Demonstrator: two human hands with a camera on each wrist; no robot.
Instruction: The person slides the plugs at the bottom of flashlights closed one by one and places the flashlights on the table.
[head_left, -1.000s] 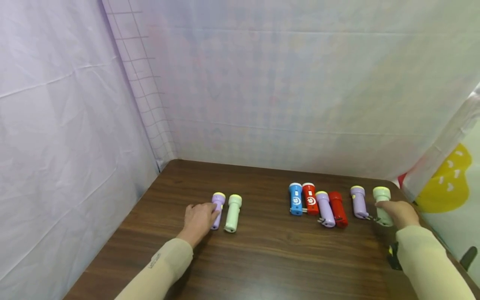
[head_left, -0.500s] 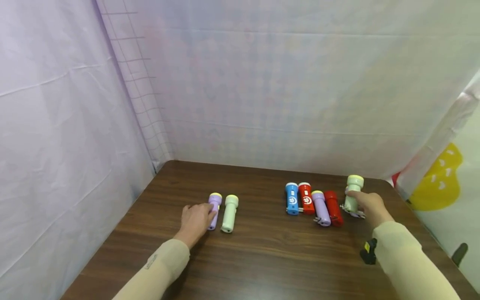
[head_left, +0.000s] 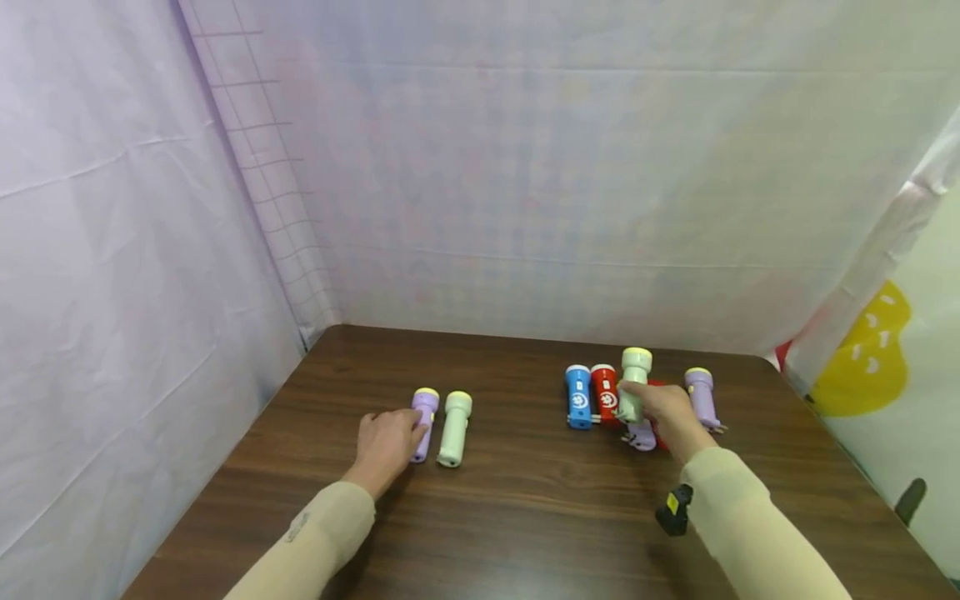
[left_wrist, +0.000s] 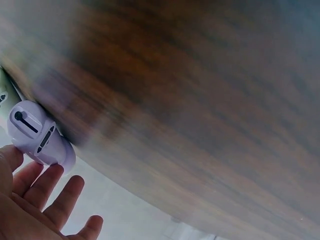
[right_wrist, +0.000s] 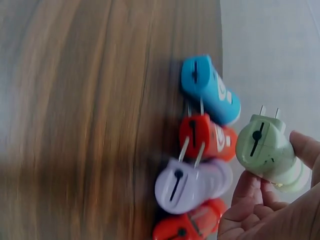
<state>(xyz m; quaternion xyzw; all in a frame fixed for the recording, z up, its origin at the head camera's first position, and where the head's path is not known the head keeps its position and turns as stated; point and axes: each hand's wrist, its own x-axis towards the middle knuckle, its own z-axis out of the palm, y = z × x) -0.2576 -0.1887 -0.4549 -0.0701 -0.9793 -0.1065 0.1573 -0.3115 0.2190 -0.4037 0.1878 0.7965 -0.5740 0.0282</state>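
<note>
A pale-green cylindrical plastic flashlight (right_wrist: 272, 155) is pinched by the right hand (head_left: 671, 412), apparently raised so that the lilac cylindrical flashlight (right_wrist: 200, 186) and deep-red cylindrical flashlight (right_wrist: 197, 217) below it are cleared; metal prongs (right_wrist: 184, 149) jut there. A blue cylindrical flashlight (head_left: 578, 398) lies left of that hand. A purple cylindrical flashlight (left_wrist: 31, 136) is touched, perhaps steadied, by the left hand (head_left: 386, 446), fingers spread; a mint cylindrical flashlight (head_left: 454, 429) lies to its right.

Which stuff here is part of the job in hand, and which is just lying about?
In the job, judging by the hands:
green flashlight, held in the right hand
purple flashlight, touched by the left hand

Apparently just lying about:
second green flashlight
blue flashlight
two red flashlights
two other purple flashlights
</note>
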